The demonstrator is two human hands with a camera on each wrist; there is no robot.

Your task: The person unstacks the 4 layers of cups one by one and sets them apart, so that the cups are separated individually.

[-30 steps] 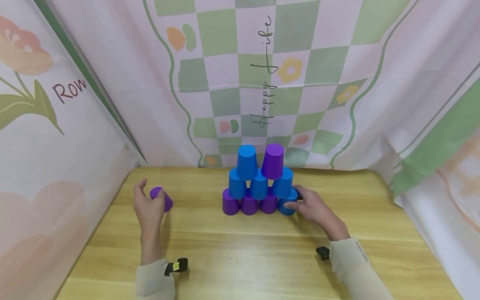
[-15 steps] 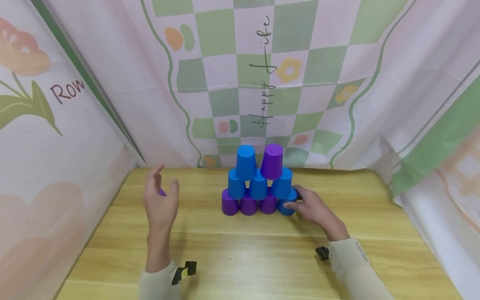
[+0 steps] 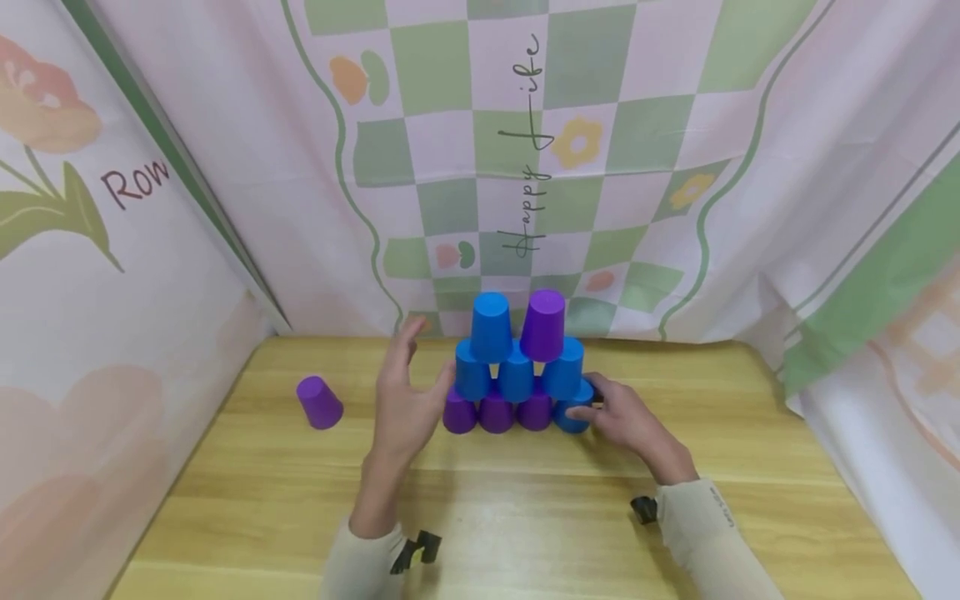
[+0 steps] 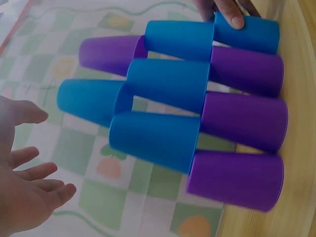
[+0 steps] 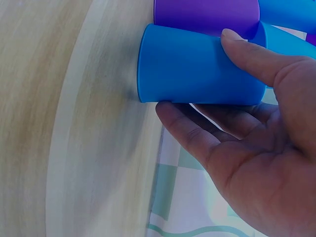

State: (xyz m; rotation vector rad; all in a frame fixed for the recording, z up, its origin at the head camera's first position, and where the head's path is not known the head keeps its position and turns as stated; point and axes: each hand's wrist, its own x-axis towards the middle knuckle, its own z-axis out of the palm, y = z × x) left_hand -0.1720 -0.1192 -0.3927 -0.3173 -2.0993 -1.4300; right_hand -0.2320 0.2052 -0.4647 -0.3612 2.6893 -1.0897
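Upside-down cups form a stepped stack. Its bottom row has three purple cups point(image 3: 496, 412) with a blue cup point(image 5: 197, 66) at the right end. Three blue cups point(image 4: 168, 84) make the middle row, and a blue cup point(image 3: 491, 327) and a purple cup point(image 3: 542, 327) top it. My right hand point(image 3: 626, 417) holds the bottom-right blue cup, thumb on its near side and fingers on the outer side. My left hand point(image 3: 405, 408) is beside the stack's left side, fingers spread and holding nothing; the left wrist view shows a gap between it and the cups.
A single purple cup point(image 3: 320, 403) stands upside down on the wooden table point(image 3: 525, 517), left of my left hand. Behind the stack hangs a checkered curtain point(image 3: 435, 150) that meets the table's back edge. More printed fabric point(image 3: 90, 350) closes the left side.
My left hand has let go of the lone purple cup and moved right, up to the stack. That cup stays at the left. My right hand keeps its place at the blue cup.
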